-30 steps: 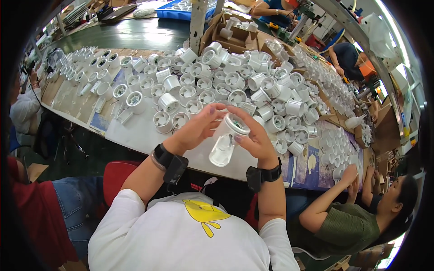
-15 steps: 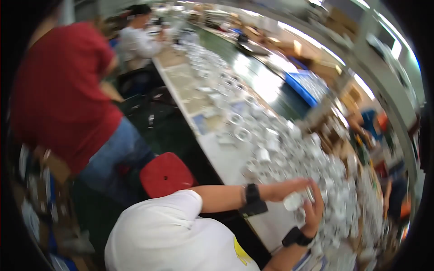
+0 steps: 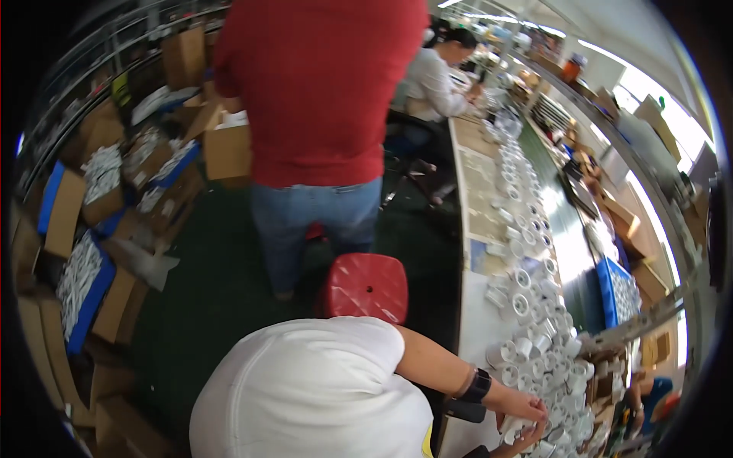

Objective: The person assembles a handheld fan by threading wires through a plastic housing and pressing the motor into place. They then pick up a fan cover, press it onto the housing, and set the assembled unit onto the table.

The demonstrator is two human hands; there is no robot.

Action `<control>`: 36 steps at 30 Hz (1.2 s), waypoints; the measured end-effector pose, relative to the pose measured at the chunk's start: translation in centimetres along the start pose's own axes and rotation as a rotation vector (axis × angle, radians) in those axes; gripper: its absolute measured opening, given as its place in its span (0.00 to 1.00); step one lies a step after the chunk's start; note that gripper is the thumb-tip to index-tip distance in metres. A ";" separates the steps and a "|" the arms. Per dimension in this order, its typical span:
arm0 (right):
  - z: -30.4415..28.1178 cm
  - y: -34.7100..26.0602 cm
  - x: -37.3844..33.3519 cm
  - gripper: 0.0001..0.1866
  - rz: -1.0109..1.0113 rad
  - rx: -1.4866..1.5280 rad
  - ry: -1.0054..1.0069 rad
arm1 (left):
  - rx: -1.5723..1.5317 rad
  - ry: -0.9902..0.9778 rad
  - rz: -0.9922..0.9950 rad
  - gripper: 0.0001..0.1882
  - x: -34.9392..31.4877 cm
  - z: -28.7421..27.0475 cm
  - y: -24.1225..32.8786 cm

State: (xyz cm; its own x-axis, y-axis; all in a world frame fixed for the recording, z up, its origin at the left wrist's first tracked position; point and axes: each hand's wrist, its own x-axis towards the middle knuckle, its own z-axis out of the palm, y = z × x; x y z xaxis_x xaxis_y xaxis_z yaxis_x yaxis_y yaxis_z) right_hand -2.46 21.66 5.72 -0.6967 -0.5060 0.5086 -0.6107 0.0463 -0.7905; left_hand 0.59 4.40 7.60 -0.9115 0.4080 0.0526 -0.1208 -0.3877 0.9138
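Both of my hands are together at the lower right, over the edge of a pile of white cup-shaped parts (image 3: 546,374). My left hand (image 3: 522,406) reaches in with curled fingers against a white cup-shaped part (image 3: 509,436). Just below it, my right hand (image 3: 527,440) closes round the same part from the other side. Fingers cover much of the part, so its full shape is hidden. A dark band is on my left wrist. Only a little of my right forearm shows at the lower edge.
The white worktable (image 3: 475,320) runs away from me, lined with more cups. A red stool (image 3: 368,286) stands left of it. Beyond is a person in a red shirt (image 3: 321,91); another in white sits farther along. Open cartons (image 3: 114,305) of parts crowd the left.
The view has swung left, so the table and my hands appear farther right and lower. My hands are now closer together around the white part. The red-shirted person appears nearer the middle.
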 end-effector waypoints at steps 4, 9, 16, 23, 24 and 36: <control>1.6 0.9 0.0 0.35 -0.011 -0.037 0.055 | 0.074 0.056 -0.005 0.15 -2.0 0.3 0.4; 2.3 3.8 -2.1 0.36 0.019 0.075 0.164 | 0.191 -0.055 -0.081 0.28 -5.8 0.5 1.6; 4.6 -0.6 -1.5 0.34 0.048 0.097 0.080 | 0.202 -0.056 -0.053 0.23 -8.1 0.8 2.5; 5.4 -1.0 -1.8 0.35 -0.058 0.210 0.118 | 0.331 -0.116 0.022 0.22 -6.2 -1.0 0.1; 5.3 -1.8 -1.4 0.36 -0.079 0.179 0.078 | 0.325 -0.125 -0.011 0.23 -6.4 -0.8 0.4; 2.5 0.5 0.2 0.17 -0.037 -0.168 0.155 | 0.027 -0.007 0.328 0.11 -0.9 -0.9 -1.2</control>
State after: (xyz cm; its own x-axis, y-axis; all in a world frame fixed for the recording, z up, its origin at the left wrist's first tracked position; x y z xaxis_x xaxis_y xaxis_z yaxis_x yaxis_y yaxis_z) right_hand -1.97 19.48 4.57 -0.7144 -0.3718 0.5928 -0.6818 0.1794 -0.7092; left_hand 1.20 3.77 6.11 -0.8973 0.2705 0.3489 0.1896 -0.4776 0.8579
